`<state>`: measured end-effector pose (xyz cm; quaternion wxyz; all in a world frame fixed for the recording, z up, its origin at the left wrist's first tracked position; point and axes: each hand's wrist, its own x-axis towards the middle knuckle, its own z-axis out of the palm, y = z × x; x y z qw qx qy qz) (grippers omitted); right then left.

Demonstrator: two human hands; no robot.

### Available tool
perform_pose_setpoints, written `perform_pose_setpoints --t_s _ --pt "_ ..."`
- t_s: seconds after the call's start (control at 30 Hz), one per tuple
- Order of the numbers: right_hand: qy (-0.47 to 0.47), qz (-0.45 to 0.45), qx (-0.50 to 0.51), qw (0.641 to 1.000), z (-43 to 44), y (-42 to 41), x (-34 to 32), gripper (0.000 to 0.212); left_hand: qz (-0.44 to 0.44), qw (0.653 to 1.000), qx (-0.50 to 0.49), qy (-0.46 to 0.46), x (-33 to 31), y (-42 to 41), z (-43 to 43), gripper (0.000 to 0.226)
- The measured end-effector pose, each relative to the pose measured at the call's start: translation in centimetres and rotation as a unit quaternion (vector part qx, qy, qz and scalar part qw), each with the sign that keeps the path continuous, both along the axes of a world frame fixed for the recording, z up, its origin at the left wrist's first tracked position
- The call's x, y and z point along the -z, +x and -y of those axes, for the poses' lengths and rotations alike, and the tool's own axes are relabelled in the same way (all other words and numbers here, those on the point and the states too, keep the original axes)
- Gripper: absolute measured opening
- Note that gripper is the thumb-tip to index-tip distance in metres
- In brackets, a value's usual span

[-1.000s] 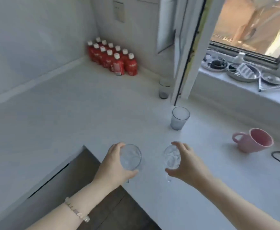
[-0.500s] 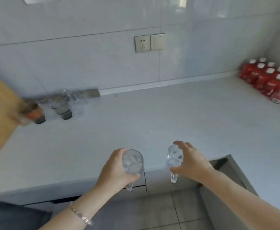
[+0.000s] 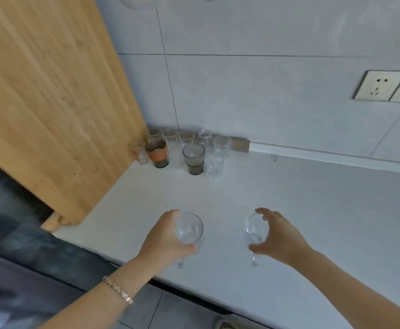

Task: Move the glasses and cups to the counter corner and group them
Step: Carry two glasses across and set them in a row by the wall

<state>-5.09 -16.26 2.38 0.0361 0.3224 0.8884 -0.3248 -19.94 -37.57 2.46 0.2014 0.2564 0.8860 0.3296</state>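
Note:
My left hand (image 3: 164, 238) grips a clear stemmed glass (image 3: 189, 230) by its bowl, held above the near part of the white counter (image 3: 313, 210). My right hand (image 3: 278, 236) grips a second clear stemmed glass (image 3: 253, 230) the same way, about a hand's width to the right. In the counter's far corner stands a group of several glasses: a smoky grey tumbler (image 3: 193, 159), a dark glass with an orange band (image 3: 156, 153), and clear glasses (image 3: 222, 144) around them. Both held glasses are well short of that group.
A tall wooden panel (image 3: 52, 103) closes off the corner on the left. A wall socket (image 3: 378, 85) sits on the tiled wall at right. The counter's front edge runs just below my hands, with floor tiles beneath.
My view has swung left from the window side to the corner by the wooden panel. Both hands still carry their glasses and now hang over the counter, closer to the group.

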Motion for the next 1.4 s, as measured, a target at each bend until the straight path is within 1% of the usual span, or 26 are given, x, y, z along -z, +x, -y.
perform_pose_setpoints --t_s 0.17,0.23,0.3,0.4,0.47,0.63,0.73,0.8,0.9,0.97,1.07,1.17,1.3,1.4 --pt "-0.006 0.006 -0.065 0.998 -1.3 -8.3 0.9 0.090 -0.027 0.998 -0.035 -0.050 -0.6 -8.1 0.0 0.090" --pt "-0.011 0.011 -0.085 0.996 -1.6 -11.3 1.2 0.091 -0.038 0.996 -0.044 -0.066 -0.7 -11.4 0.2 0.087" --pt "-0.012 0.017 -0.102 0.995 -1.4 -13.9 1.5 0.091 -0.046 0.994 -0.047 -0.086 -0.7 -14.7 0.5 0.083" --pt "-0.012 0.023 -0.116 0.993 -0.9 -17.5 2.4 0.091 -0.055 0.988 -0.040 -0.136 -0.3 -20.2 1.1 0.088" --pt "-0.013 0.031 -0.114 0.993 -0.4 -19.8 3.0 0.091 -0.065 0.985 -0.034 -0.158 0.3 -24.0 1.5 0.088" --pt "-0.015 0.049 -0.071 0.996 1.8 -24.8 4.7 0.091 -0.070 0.982 -0.037 -0.173 2.6 -32.7 1.6 0.076" --pt "-0.021 0.054 -0.033 0.998 3.7 -27.6 5.5 0.090 -0.062 0.983 -0.017 -0.170 3.8 -36.9 1.2 0.065" --pt "-0.033 0.055 -0.016 0.998 5.2 -29.8 5.8 0.090 -0.051 0.984 0.005 -0.168 4.5 -39.0 0.9 0.065" --pt "-0.048 0.048 0.020 0.997 7.6 -33.8 6.5 0.095 -0.047 0.984 0.041 -0.169 5.6 -41.2 0.7 0.064" --pt "-0.055 0.041 0.044 0.997 8.8 -36.7 6.8 0.093 -0.043 0.983 0.061 -0.168 6.2 -41.9 0.6 0.066" --pt "-0.058 0.033 0.044 0.997 10.4 -40.8 7.0 0.087 -0.033 0.985 0.069 -0.157 6.9 -42.2 0.5 0.073" --pt "-0.056 0.034 0.035 0.997 11.5 -44.1 7.3 0.086 -0.021 0.984 0.083 -0.160 7.4 -42.6 0.6 0.080" --pt "-0.044 0.064 0.039 0.996 12.5 -46.2 7.9 0.084 -0.041 0.982 0.088 -0.162 8.1 -43.0 1.0 0.079" --pt "-0.036 0.064 0.046 0.996 12.7 -46.5 8.3 0.086 -0.053 0.983 0.086 -0.155 8.6 -43.0 1.2 0.079"
